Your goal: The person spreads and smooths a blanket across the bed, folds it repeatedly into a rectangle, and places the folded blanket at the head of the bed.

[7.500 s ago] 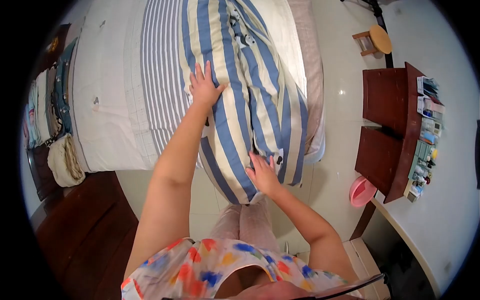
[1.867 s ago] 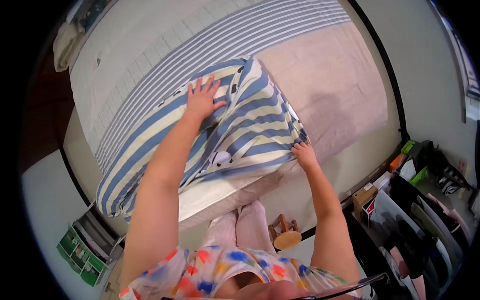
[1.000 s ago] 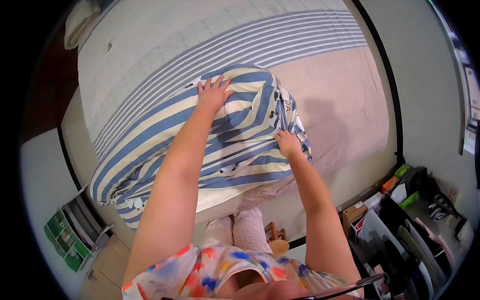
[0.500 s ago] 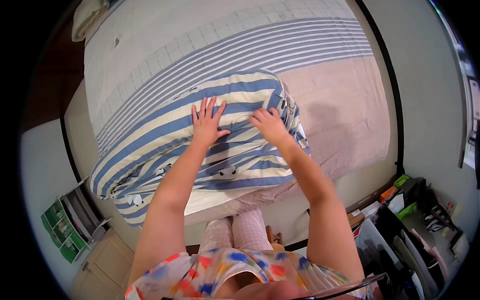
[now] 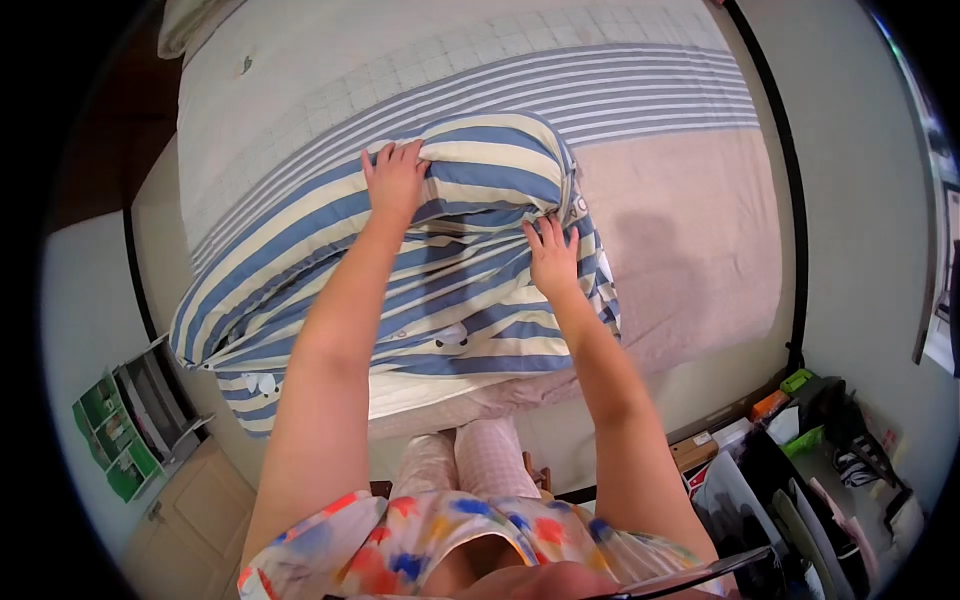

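A blue-and-cream striped quilt [image 5: 480,290] with small animal prints lies bunched near the front edge of the bed [image 5: 690,200]. Its far side forms a thick, rounded fold, while the near part is wrinkled and flatter. Resting on the top of that fold is my left hand [image 5: 395,182], fingers somewhat spread and slightly bent over the cloth. At the quilt's right end, my right hand [image 5: 553,258] presses its parted fingertips into the crease below the fold, where creases gather. Beneath the quilt's near edge, a strip of white cloth [image 5: 420,393] shows.
Grey-striped bedding covers the mattress beyond the quilt. A pillow [image 5: 190,25] is at the far left corner. Bags and boxed items [image 5: 800,460] crowd the floor at right. A green-and-white shelf [image 5: 118,435] stands at left, beside a pale cabinet [image 5: 195,510].
My left hand has moved away from me, onto the top of the fold. My right hand has shifted slightly right and nearer. The quilt's far fold has been pushed up and the cloth below stretched.
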Motion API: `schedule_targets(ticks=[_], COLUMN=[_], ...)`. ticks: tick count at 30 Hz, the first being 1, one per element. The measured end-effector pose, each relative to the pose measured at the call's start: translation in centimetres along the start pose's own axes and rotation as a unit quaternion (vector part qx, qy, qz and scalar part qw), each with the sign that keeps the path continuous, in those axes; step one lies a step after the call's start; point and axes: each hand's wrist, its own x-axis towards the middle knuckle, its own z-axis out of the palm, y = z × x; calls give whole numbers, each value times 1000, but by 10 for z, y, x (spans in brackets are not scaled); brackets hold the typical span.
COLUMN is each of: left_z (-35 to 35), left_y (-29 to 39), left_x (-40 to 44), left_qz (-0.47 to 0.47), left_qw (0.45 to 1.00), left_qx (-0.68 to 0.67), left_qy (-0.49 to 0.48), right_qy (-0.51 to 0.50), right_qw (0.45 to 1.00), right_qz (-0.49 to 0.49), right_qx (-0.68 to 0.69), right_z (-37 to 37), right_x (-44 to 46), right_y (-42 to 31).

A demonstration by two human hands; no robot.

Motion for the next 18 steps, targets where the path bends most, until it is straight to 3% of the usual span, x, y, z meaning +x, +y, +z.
schedule_targets(ticks=[3, 4, 7, 11, 15, 18], left_z=[-6, -15, -30, -21, -50, -73], left_y=[7, 11, 9, -13, -36, -60], left_x=[-36, -55, -133, -259, -329, -349], left_qz=[0, 0, -18, -75, -136, -165], left_qw=[995, 993, 994, 986, 970, 970], left_qx=[-58, -87, -108, -114, -127, -136], left_qy=[85, 74, 28, -94, -155, -116], right_qy=[-146, -173, -130, 64, 26, -34], right_qw=[983, 976, 983, 989, 976, 970], right_qz=[101, 127, 127, 52, 32, 0], right_qx=[-40, -15, 40, 119, 216, 242], right_z=[17, 16, 12, -7, -20, -41], right_x=[0, 6, 4, -47, -103, -120], right_y=[-1, -3, -9, -30, -83, -139])
